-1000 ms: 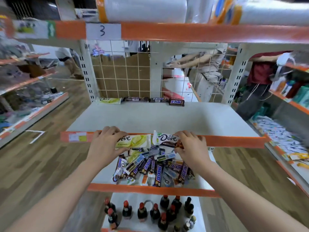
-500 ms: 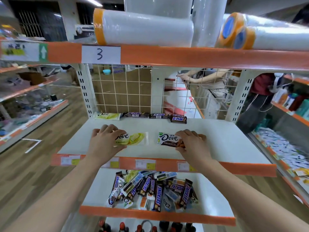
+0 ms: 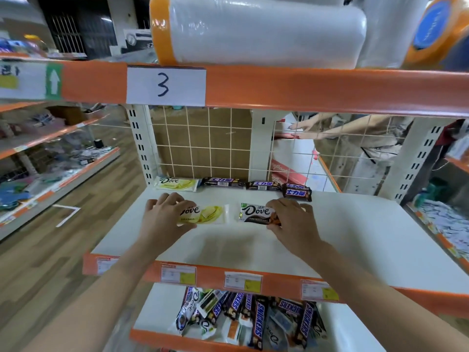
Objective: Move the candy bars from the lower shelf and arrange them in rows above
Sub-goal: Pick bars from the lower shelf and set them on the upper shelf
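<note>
White plastic-film rolls (image 3: 266,34) overhead, a paper "3" label (image 3: 166,85), wire mesh backing (image 3: 203,143).

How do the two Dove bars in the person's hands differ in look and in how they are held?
The yellow Dove bar has a pale yellow-and-white wrapper; the dark Dove bar has a white and dark brown one. The left hand grips the yellow Dove bar by its left end; the right hand grips the dark Dove bar by its right end. Both lie lengthwise, logos up, over the upper shelf.

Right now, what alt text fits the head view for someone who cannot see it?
Left hand holds a yellow Dove bar and right hand a dark Dove bar over the middle shelf. Four bars line its back; more are piled below.
</note>
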Demonstrator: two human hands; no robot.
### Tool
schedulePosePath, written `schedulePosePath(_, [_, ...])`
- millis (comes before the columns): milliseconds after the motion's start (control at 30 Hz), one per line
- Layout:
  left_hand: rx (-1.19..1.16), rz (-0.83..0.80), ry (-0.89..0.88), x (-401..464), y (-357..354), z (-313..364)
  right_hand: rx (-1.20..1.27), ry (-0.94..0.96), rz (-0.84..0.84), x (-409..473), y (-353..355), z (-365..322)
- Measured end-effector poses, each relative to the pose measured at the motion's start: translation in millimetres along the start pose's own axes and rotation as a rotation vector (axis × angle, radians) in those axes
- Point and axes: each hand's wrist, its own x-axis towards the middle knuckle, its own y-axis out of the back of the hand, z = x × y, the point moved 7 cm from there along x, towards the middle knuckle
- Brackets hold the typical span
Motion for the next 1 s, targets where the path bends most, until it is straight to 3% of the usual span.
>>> schedulePosePath(533, [0.023,-0.026,0.161,47.9,-24.2,-99.0,0.113,0.188,-0.053,100.0,-49.5,-95.5])
schedulePosePath(1000, [0.074,-0.120,0.177,98.5,-62.9,-125.9,0.133,0.203,-0.053,134.1,-69.4,-107.7])
